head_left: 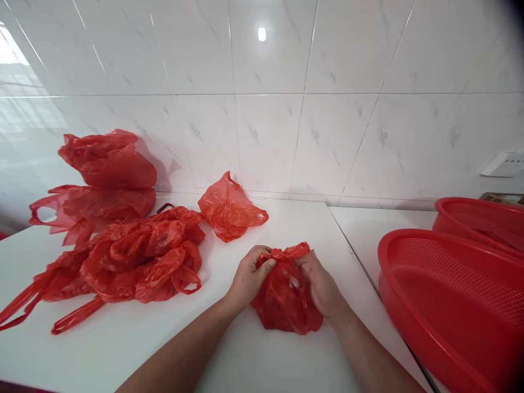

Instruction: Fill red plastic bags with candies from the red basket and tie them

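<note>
A crumpled red plastic bag (289, 305) is between my two hands, low over the white table. My left hand (250, 275) pinches its upper left edge, thumb in front. On the other side, my right hand (321, 281) has hold of the upper right part, and some of its fingers show dimly through the thin plastic. A twisted handle (301, 250) stands up along the top of the bag. What the bag may contain cannot be made out. Behind it, near the wall, lies another loose red bag (229, 207).
A heap of crumpled red bags (143, 256) spreads over the left of the table (164, 344), with fuller bags (110, 161) stacked behind. Two red perforated baskets (388, 256) stand at the right, past a table seam. The tiled wall (266, 142) bounds the back; a socket (505, 165) is at right.
</note>
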Tool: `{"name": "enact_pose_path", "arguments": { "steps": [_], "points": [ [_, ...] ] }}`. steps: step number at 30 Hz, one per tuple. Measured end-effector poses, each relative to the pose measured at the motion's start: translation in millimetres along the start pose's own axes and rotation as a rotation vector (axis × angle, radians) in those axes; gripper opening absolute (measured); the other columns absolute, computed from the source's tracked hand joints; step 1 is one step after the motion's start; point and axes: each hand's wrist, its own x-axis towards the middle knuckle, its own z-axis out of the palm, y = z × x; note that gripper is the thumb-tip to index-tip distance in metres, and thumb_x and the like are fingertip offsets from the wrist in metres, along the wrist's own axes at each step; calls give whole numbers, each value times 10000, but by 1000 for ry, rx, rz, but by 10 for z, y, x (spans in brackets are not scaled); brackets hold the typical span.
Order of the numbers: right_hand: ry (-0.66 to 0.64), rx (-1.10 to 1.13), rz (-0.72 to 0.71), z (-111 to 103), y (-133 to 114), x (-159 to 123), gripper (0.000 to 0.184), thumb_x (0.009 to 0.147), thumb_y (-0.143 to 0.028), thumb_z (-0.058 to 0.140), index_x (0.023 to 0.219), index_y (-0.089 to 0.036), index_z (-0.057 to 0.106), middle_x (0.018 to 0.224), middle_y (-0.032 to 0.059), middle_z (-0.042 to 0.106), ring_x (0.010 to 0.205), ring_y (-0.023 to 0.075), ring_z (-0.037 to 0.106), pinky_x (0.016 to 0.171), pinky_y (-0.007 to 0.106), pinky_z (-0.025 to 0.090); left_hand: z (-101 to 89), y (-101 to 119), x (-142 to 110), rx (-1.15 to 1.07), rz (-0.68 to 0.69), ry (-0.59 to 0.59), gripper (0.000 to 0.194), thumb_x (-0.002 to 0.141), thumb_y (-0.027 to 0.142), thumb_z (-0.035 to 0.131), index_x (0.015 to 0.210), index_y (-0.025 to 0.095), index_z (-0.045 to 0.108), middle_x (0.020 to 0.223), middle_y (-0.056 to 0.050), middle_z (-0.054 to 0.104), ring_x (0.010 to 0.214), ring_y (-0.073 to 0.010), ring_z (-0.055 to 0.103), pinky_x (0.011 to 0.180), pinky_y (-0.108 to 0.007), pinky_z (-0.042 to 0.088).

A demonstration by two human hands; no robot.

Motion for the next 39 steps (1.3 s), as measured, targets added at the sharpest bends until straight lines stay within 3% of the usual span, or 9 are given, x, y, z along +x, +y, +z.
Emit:
{"name": "enact_pose_path", "arguments": {
  "steps": [5,10,16,19,23,28,32,36,39],
  "points": [
    [-95,-41,2,-31,-15,4,224,767,-387,632,915,-219,645,868,25,645,792,175,589,755,329,467,4,-53,4,-129,-153,-116,210,883,363,456,785,183,503,801,-2,577,720,-128,529,670,-258,431],
    [65,-479,-110,37,-8,82,373,741,-252,571,1113,-270,553,914,-1,640,769,165,601,698,311,484,-14,-88,76,-166,-156,-33,214,850,342,507,723,177,456,669,39,484,599,-94,436,558,-215,368],
    [308,-809,-216,75,3,178,164,776,-281,477,846,-280,625,780,-22,659,680,166,587,592,275,436,-23,54,51,-51,-11,54,96,828,234,520,747,184,508,707,30,526,652,-103,473,610,-222,391],
    [354,-721,-223,9,38,200,223,745,-221,457,862,-283,636,779,-30,666,680,163,592,596,271,437,-13,82,9,100,123,-6,62,793,152,540,740,186,538,744,21,557,698,-108,498,663,-230,400],
    [220,-457,-151,-108,49,196,337,684,-150,476,950,-256,654,931,-4,675,806,175,614,687,280,470,-20,36,-8,191,187,-72,67,786,132,551,761,194,546,780,16,579,726,-114,526,692,-240,415],
    [74,-72,-10,-193,-30,150,329,758,-309,571,1074,-233,622,941,33,668,784,183,620,712,316,492,-48,12,-5,254,209,-88,54,802,157,544,766,197,542,788,1,579,731,-128,532,695,-260,431],
    [285,-108,-83,-323,-8,191,271,760,-382,585,947,-200,659,900,42,673,800,185,619,756,325,495,-72,25,-7,265,239,-60,59,814,171,528,766,202,543,930,-43,584,864,-163,552,774,-300,447],
    [512,-631,-97,-560,59,279,245,754,-307,513,904,-195,671,889,44,686,849,206,625,805,354,482,-154,53,8,296,283,-4,116,848,206,499,735,198,523,1021,-63,573,962,-181,541,843,-327,429],
    [650,-815,-116,-710,75,330,264,742,-258,459,872,-187,677,971,67,676,957,235,597,885,394,430,-236,62,36,297,285,142,157,865,250,488,721,194,509,988,-59,573,936,-183,542,844,-337,421]
  ]
}}
